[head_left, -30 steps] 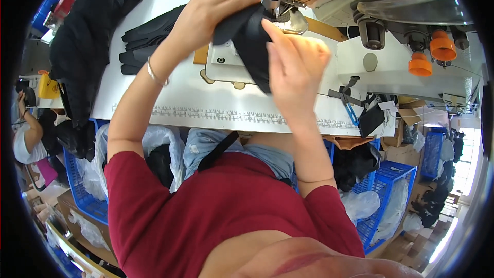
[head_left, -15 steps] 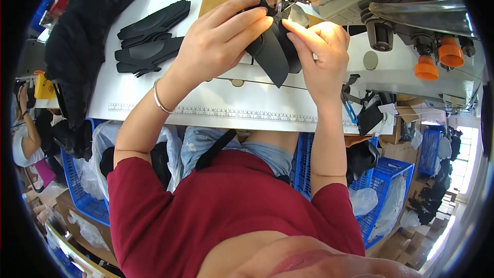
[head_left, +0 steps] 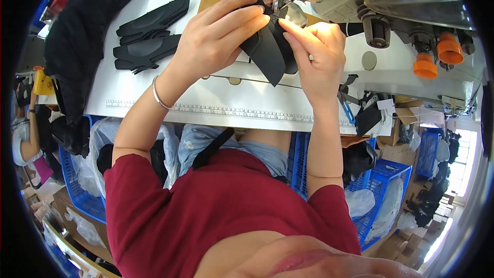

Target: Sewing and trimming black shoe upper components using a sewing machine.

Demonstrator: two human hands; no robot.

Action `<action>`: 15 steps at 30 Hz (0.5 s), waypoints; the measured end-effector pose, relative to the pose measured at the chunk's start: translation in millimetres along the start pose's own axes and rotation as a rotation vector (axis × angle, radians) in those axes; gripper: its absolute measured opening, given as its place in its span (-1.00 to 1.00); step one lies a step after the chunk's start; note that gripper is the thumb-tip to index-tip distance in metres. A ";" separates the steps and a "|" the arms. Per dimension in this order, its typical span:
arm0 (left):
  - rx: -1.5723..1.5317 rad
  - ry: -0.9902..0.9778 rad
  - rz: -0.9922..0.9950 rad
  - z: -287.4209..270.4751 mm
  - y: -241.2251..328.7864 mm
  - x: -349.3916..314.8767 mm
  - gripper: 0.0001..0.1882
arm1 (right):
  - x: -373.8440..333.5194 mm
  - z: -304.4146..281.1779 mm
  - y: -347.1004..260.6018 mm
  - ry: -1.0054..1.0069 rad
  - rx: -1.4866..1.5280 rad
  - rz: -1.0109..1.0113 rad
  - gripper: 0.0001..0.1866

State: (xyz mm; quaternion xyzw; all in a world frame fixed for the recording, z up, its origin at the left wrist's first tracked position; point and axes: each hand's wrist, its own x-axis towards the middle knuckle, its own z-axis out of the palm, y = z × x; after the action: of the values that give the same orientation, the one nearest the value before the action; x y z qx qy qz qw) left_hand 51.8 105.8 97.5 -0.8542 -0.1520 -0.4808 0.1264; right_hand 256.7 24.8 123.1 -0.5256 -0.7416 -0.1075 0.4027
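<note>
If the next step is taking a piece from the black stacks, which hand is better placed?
Probably the left hand: it is nearer the black stacks. The right hand is farther across; both touch the black workpiece.

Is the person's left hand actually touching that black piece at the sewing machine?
Touching: in the head view, the left hand lays its fingertips directly on the black piece.

Warm light brightened my right hand (head_left: 323,62), a window (head_left: 464,159) glared white well to its right, and the view bent toward its dark rim
</note>
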 end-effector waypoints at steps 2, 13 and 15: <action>0.002 0.016 -0.001 2.6 -0.9 -1.0 -0.51 | 0.4 0.0 0.1 0.000 0.000 -0.001 -0.74; 0.036 0.042 0.011 6.5 1.5 2.1 -0.49 | 7.0 -2.9 6.3 -0.015 0.055 0.009 -0.81; 0.039 0.042 0.008 5.4 1.2 2.4 -0.50 | 8.7 -3.2 6.6 -0.013 0.057 -0.006 -0.81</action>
State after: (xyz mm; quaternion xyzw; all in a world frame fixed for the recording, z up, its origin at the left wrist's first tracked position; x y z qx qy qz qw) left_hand 57.6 106.9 96.8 -0.8420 -0.1556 -0.4949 0.1481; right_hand 262.9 31.8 129.6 -0.5124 -0.7485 -0.0839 0.4125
